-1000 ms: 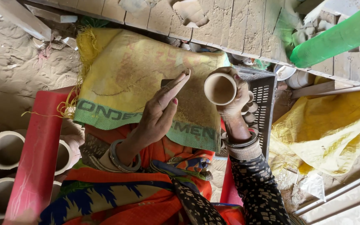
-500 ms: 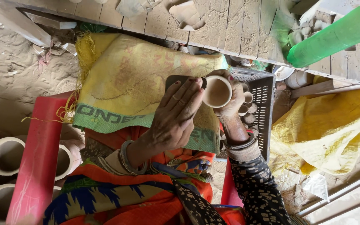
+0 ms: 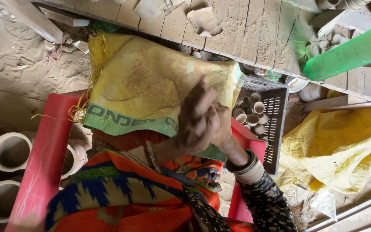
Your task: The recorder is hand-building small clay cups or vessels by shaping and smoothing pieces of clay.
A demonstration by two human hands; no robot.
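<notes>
Looking down from the head camera, we see our left hand [image 3: 196,118] laid over our right hand [image 3: 222,129], the two pressed together above the yellow woven sack with a green band [image 3: 151,90] that covers our lap; whatever sits between the palms is hidden, so we cannot tell what they clasp or how tightly. Just to the right, the grey slotted plastic crate [image 3: 275,107] already holds several small round clay cups [image 3: 252,114], which we judge to be finished pieces, while the larger pale clay pots [image 3: 9,150] wait at the left beside the red plastic seat [image 3: 44,159].
</notes>
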